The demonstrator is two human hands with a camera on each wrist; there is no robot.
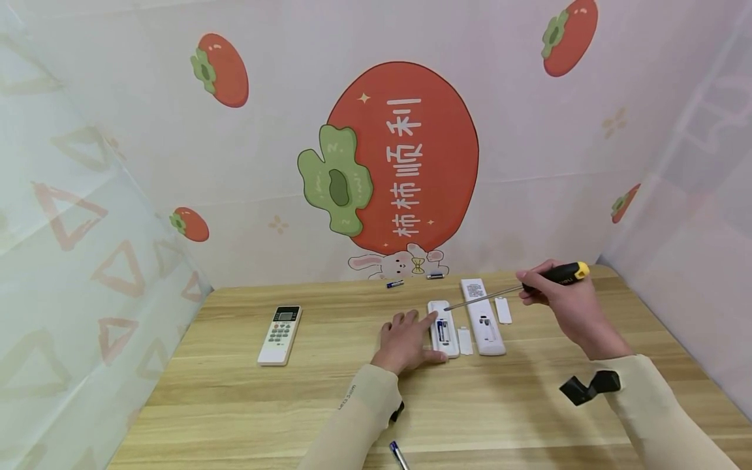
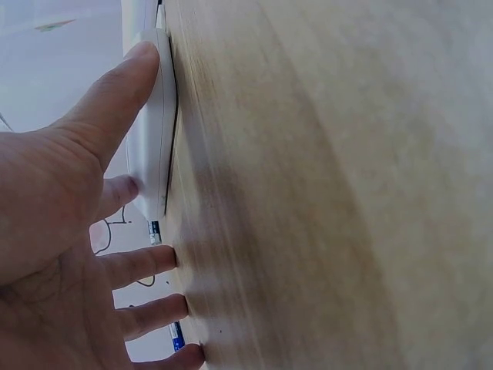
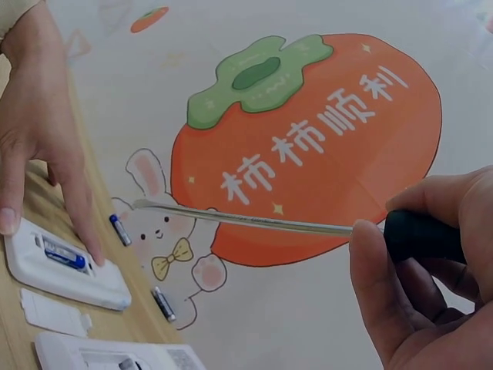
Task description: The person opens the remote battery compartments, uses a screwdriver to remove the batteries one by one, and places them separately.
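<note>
A white remote control [image 1: 435, 305] lies face down with its battery compartment uncovered; a blue-and-silver battery [image 3: 65, 257] sits inside. My left hand [image 1: 404, 343] steadies this remote, thumb at its near end and index finger on its far part, the other fingers spread on the table. In my right hand [image 1: 566, 307] I grip a screwdriver [image 3: 269, 223] by its black-and-yellow handle. Its shaft points left, and in the right wrist view the tip is in the air, above the remote. Beside the remote lies a white battery cover [image 1: 465, 341].
A longer white remote [image 1: 474, 292], also face down and uncovered, lies to the right with another cover [image 1: 503, 311]. Two batteries, one blue [image 1: 395, 284] and one dark [image 1: 435, 276], lie near the wall. A face-up remote [image 1: 273, 354] is at left; a blue-and-silver battery [image 1: 398, 455] lies in front.
</note>
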